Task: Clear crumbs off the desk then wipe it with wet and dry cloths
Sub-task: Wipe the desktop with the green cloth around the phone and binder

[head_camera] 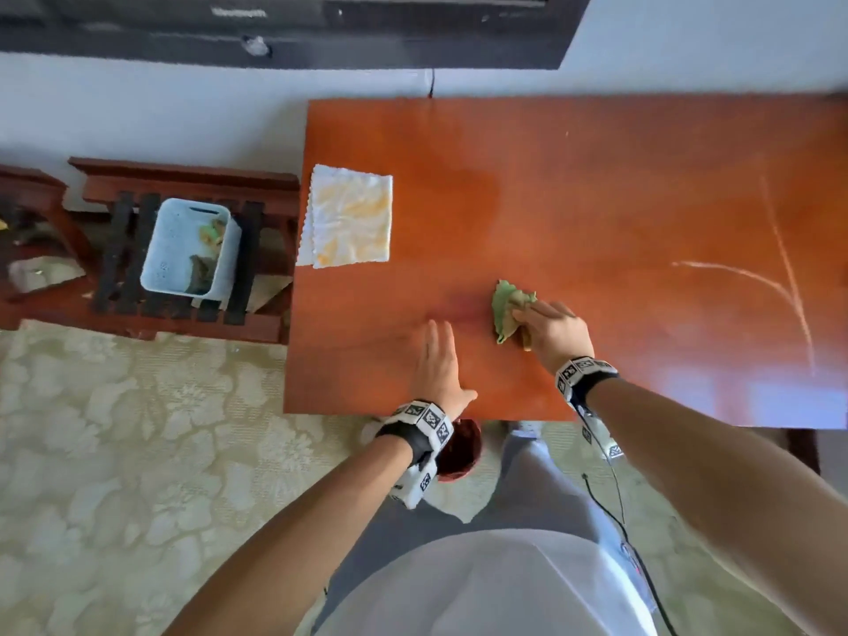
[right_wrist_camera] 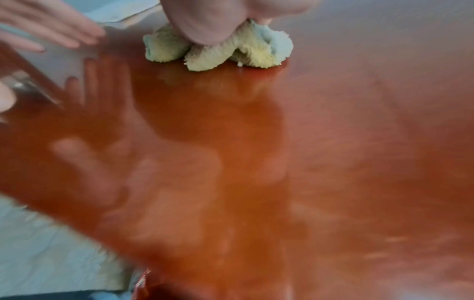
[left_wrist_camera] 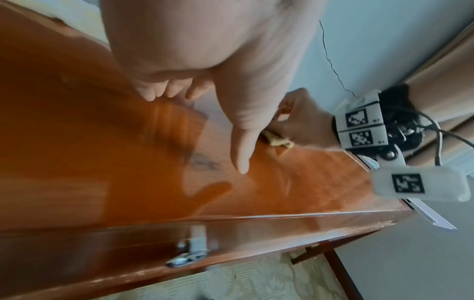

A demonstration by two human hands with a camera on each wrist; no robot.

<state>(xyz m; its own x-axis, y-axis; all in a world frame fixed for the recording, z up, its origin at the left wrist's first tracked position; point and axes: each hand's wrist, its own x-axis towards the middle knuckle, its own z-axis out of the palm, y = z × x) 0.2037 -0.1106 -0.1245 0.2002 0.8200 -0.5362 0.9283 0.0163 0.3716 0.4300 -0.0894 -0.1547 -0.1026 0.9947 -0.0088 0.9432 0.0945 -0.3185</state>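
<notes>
A glossy reddish-brown wooden desk (head_camera: pixel 596 185) fills the right of the head view. My right hand (head_camera: pixel 550 330) grips a bunched green cloth (head_camera: pixel 504 305) and presses it onto the desk near the front middle; the right wrist view shows the same green cloth (right_wrist_camera: pixel 218 50) crumpled under my fingers. My left hand (head_camera: pixel 436 364) lies flat, fingers straight, on the desk just left of the cloth, holding nothing. In the left wrist view the left hand (left_wrist_camera: pixel 205 60) hovers close over the wood. A folded white cloth with yellow stains (head_camera: pixel 348 218) lies at the desk's left edge.
A pale blue plastic bin (head_camera: pixel 183 250) with scraps inside sits on a dark slatted wooden bench (head_camera: pixel 192 185) left of the desk. A red round container (head_camera: pixel 459 447) stands on the patterned carpet below the desk's front edge. Pale curved streaks (head_camera: pixel 780 268) mark the desk's right side.
</notes>
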